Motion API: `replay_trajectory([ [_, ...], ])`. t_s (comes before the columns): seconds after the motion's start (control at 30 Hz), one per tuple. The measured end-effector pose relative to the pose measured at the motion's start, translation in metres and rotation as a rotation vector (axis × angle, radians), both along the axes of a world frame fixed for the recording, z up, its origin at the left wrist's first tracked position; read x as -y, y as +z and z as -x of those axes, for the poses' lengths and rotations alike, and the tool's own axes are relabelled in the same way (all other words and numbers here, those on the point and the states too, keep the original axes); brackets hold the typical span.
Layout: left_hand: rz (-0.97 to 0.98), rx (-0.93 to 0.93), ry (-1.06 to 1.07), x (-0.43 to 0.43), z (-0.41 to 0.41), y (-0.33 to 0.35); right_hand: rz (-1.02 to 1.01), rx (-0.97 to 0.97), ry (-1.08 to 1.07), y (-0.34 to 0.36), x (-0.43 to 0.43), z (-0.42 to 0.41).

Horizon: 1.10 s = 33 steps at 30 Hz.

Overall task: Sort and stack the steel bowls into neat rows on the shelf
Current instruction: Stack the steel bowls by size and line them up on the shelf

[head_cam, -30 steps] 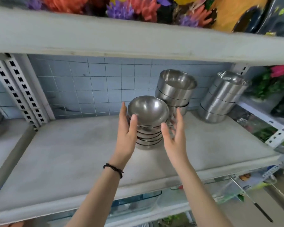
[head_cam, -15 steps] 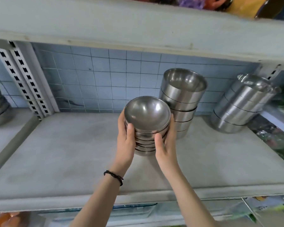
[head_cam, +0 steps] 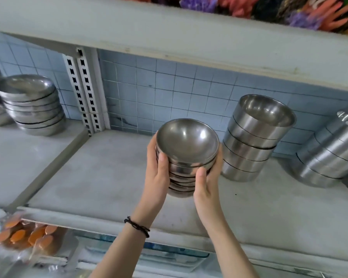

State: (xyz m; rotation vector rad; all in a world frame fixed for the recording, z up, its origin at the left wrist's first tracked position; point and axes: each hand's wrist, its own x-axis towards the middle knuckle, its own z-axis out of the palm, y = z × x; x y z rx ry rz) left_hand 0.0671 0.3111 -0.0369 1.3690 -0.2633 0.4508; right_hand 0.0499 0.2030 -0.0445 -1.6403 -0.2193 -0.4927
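no readable text, no labels, brands, numbers or signs

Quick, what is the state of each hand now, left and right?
Left hand: closed, gripping the left side of the stack of small bowls.
Right hand: closed, gripping the same stack's right side.

This looks like a shop that sells things for the home. Long grey shelves [head_cam: 100, 177] on metal posts [head_cam: 82, 93] with holes hold many piles of the same steel bowls [head_cam: 32, 109]. Bright fake flowers [head_cam: 239, 7] sit up top. Orange things [head_cam: 26, 235] in clear plastic lie below. The wall has blue tiles [head_cam: 169, 93].
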Motion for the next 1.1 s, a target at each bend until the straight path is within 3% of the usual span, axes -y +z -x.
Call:
replay_trajectory([
  [0.23, -0.017, 0.038, 0.072, -0.076, 0.017, 0.027, 0.0, 0.032, 0.155, 0.028, -0.071, 0.003],
  [0.6, -0.083, 0.055, 0.214, -0.259, 0.057, 0.038, -0.054, 0.014, 0.307, 0.038, -0.255, 0.036],
  [1.1, 0.023, -0.046, 0.355, -0.502, 0.078, 0.034, -0.059, -0.037, 0.48, 0.038, -0.494, 0.044],
])
